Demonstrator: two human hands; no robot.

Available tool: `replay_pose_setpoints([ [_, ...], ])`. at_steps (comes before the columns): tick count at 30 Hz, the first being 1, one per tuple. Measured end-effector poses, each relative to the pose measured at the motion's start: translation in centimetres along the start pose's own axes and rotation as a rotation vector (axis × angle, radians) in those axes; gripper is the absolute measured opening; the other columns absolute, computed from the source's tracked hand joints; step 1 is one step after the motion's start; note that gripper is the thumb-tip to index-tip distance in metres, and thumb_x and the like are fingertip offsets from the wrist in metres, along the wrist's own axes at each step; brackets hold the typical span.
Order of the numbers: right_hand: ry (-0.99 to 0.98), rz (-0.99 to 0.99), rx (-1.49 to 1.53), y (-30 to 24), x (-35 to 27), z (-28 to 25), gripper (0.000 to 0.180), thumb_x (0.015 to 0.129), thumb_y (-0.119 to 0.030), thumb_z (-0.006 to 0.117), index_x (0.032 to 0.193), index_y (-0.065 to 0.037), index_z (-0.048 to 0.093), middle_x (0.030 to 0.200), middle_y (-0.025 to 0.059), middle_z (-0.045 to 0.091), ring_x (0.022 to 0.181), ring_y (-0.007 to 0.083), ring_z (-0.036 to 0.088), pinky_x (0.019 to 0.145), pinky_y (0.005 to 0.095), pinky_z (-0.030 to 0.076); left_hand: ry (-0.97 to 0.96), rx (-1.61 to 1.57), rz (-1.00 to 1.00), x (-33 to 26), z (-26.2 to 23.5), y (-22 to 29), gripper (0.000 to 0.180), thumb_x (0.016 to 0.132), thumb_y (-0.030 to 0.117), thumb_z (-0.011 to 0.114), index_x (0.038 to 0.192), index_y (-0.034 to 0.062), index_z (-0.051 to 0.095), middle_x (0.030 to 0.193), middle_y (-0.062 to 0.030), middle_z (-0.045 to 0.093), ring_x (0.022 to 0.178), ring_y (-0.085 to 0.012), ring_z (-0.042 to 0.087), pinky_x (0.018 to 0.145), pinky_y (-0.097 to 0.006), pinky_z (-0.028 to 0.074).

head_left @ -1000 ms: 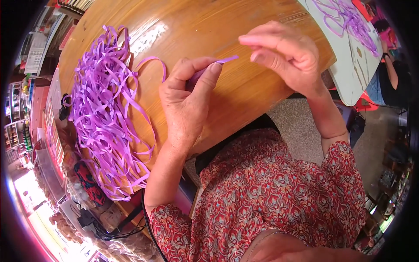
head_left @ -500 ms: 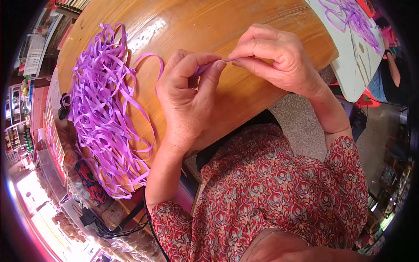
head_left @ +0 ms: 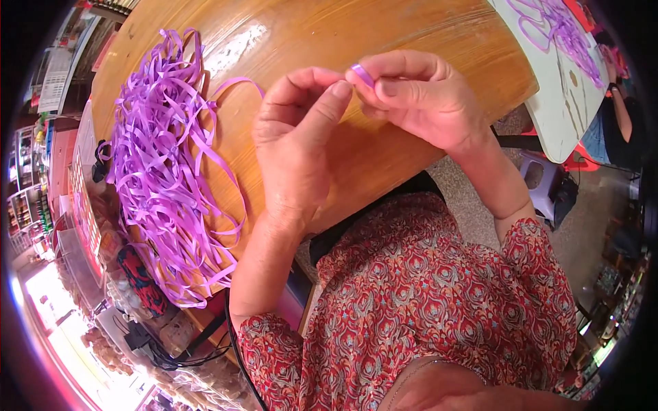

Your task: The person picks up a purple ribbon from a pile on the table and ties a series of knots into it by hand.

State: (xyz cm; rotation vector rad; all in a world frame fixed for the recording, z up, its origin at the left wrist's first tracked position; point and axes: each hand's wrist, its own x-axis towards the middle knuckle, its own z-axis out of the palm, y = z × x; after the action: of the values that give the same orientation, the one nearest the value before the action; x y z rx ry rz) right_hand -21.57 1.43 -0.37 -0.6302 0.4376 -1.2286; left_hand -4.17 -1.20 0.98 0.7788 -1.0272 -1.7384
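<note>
A narrow purple ribbon [head_left: 362, 75] lies across the tip of my right index finger. My right hand [head_left: 428, 103] is closed on it, thumb against the fingers. Fingertips nearly meeting it, my left hand [head_left: 295, 133] pinches with thumb and index finger; the ribbon between those tips is mostly hidden. One strand runs from behind my left hand to a big tangled heap of purple ribbon [head_left: 161, 157] on the left of the wooden table [head_left: 384, 27].
A white table [head_left: 558, 113] at the upper right carries another purple ribbon heap [head_left: 558, 34], with a person's arm [head_left: 622, 113] beside it. A lilac stool [head_left: 539, 185] stands below. Black cables [head_left: 164, 359] and a red-and-black patterned item [head_left: 140, 281] lie at lower left.
The ribbon was stretched in a short span between both hands; now it bends over my right index finger. My right hand has moved in and turned, and the fingertips are closer together.
</note>
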Motion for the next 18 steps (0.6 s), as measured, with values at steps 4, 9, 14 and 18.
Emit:
replay_pose_setpoints([
  [4,0.002,-0.432,-0.643,0.2,0.7,0.9,0.022,0.083,0.003,0.059,0.104,0.001,0.065,0.089,0.0052,0.063,0.090,0.0144,0.058,0.079,0.0253,0.045,0.036,0.100,0.146,-0.6,0.8,-0.2,0.014,0.084,-0.003,0.062,0.098,-0.0002,0.062,0.089,-0.0017,0.062,0.082,-0.0062,0.056,0.075,-0.019,0.044],
  [9,0.051,-0.790,-1.410,-0.3,0.5,1.8,0.023,0.076,0.008,0.065,0.097,-0.003,0.069,0.085,0.0070,0.063,0.075,0.0155,0.060,0.065,0.0228,0.047,0.035,0.010,0.098,-0.8,1.1,-0.2,0.017,0.084,-0.003,0.062,0.101,-0.0010,0.062,0.091,-0.0024,0.063,0.083,-0.0063,0.056,0.075,-0.018,0.045],
  [14,0.049,-0.890,-1.476,0.1,0.8,1.9,0.026,0.075,0.008,0.067,0.099,-0.002,0.066,0.081,0.0069,0.063,0.072,0.0155,0.059,0.065,0.0233,0.048,0.048,0.049,0.153,-0.8,1.0,-0.5,0.014,0.084,-0.003,0.062,0.098,-0.0008,0.062,0.091,-0.0025,0.063,0.083,-0.0061,0.056,0.075,-0.018,0.045],
  [18,0.087,-0.732,-1.302,0.4,0.4,2.4,0.027,0.077,0.008,0.065,0.103,0.000,0.063,0.085,0.0067,0.064,0.078,0.0128,0.060,0.069,0.0225,0.048,0.061,0.045,0.195,-1.0,0.9,0.0,0.012,0.084,-0.002,0.062,0.096,-0.0006,0.063,0.090,-0.0023,0.063,0.084,-0.0063,0.056,0.075,-0.018,0.044],
])
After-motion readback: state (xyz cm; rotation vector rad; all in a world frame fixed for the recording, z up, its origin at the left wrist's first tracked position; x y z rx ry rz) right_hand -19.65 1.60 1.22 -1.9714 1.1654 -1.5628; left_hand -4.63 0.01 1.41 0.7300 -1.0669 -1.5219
